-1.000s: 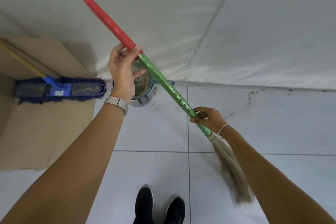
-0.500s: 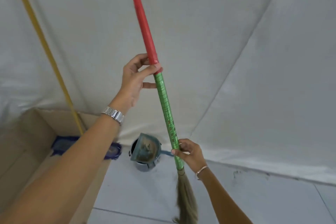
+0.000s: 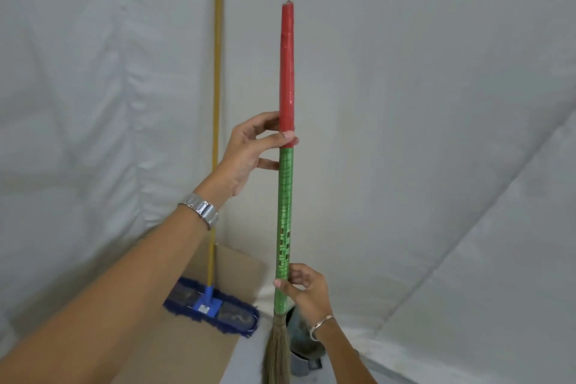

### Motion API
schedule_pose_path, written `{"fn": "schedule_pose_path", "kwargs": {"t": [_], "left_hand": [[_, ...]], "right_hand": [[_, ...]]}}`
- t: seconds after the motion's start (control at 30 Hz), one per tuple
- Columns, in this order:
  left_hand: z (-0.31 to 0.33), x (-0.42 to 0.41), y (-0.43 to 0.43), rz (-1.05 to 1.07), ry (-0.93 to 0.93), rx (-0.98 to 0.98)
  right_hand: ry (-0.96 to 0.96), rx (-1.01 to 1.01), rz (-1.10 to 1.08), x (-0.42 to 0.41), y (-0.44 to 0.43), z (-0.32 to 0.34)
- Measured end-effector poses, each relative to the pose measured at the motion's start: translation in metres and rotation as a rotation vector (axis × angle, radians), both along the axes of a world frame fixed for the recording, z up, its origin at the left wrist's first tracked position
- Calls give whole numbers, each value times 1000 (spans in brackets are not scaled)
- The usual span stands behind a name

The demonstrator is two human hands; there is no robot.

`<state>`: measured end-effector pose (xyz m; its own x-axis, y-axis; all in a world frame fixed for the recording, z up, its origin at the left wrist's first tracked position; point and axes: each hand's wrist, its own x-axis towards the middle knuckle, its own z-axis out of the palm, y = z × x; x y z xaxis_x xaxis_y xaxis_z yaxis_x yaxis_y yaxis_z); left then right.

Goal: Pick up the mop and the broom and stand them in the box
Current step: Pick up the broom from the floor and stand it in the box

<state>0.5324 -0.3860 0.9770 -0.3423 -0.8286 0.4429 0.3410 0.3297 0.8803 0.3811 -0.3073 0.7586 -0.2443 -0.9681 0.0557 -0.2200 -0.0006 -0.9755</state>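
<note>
I hold the broom (image 3: 285,215) upright in front of me; its handle is red above, green below, with straw bristles at the bottom. My left hand (image 3: 249,153) grips the handle where red meets green. My right hand (image 3: 304,288) grips the lower green part just above the bristles. The mop (image 3: 215,305), with a blue flat head and a long yellow handle, stands in the open cardboard box (image 3: 240,268) at lower left, its handle leaning against the white wall. The broom is to the right of the box, outside it.
A grey-blue bucket or dustpan (image 3: 304,358) sits on the floor behind my right wrist, partly hidden. White sheeting covers the walls, which meet in a corner behind the mop. A watch is on my left wrist, a bangle on my right.
The broom has swung from a slant to fully upright and come nearer the box. My view has tilted up, so the floor and my shoes have left the frame.
</note>
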Motion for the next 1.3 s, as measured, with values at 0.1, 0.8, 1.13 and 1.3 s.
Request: {"fn": "schedule_pose_path", "kwargs": {"t": [0.1, 0.8, 1.13, 1.3], "left_hand": [[-6, 50, -20, -10, -29, 10], [-65, 244, -259, 93, -175, 118], [-144, 311, -422, -9, -260, 217], [-209, 338, -510, -66, -235, 307]], "right_hand": [[-11, 1, -13, 56, -24, -5], [-132, 188, 62, 266, -279, -68], [-80, 337, -112, 334, -400, -134], [-41, 450, -210, 364, -472, -186]]}}
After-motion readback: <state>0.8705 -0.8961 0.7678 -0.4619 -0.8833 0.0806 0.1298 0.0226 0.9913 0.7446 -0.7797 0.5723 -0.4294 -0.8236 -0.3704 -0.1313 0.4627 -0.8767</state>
